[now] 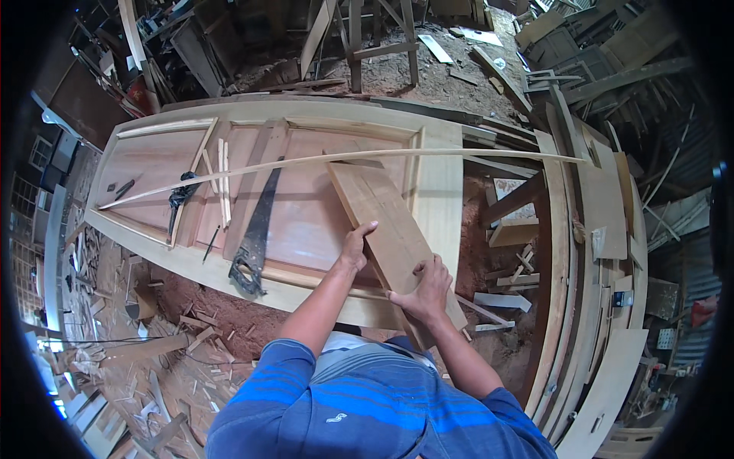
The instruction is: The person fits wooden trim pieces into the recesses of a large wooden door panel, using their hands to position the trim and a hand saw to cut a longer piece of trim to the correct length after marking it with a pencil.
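A long brown wooden board (394,218) with a broad flat face and a narrower left side lies tilted over a panelled wooden door (440,180). My left hand (356,246) is closed on its left edge, thumb on top. Closer to me, my right hand (428,291) grips the same board, with its thumb at the left edge and its fingers curled over the face. A handsaw (258,222) rests on the door left of my hands. One long thin wood strip (298,159) spans the door and passes beyond the board's far end.
Short wood strips (224,180), a dark tool (180,197) and a thin dark pencil-like stick (212,243) lie on the door's left half. Long planks (562,283) are stacked on the right. Offcuts and shavings (157,382) litter the floor at left.
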Motion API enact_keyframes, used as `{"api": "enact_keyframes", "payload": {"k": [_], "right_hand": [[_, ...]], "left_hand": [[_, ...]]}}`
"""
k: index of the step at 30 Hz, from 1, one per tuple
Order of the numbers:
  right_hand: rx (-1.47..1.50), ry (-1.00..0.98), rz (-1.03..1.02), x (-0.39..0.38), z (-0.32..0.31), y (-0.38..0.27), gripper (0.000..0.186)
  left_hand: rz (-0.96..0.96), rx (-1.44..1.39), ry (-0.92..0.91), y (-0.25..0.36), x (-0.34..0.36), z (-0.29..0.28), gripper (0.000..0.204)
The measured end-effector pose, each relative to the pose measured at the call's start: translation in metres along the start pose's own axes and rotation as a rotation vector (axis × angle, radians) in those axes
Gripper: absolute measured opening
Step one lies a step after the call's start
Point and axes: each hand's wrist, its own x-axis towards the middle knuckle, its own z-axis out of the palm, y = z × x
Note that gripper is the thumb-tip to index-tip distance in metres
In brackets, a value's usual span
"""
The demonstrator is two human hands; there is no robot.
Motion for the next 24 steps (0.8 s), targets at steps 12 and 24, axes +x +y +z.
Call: {"api": "enact_keyframes", "payload": {"k": [12, 24], "right_hand": [[-0.109, 0.077, 0.193, 0.028, 0.113, -0.12, 0.08], [-0.118, 0.133, 0.295, 0.028, 0.158, -0.173, 0.088]], "left_hand": [[-0.173, 1.165, 0.035, 0.159, 0.028, -0.083, 0.063], [1.096, 2.249, 0.681, 0.411, 0.073, -0.298, 0.04]]}}
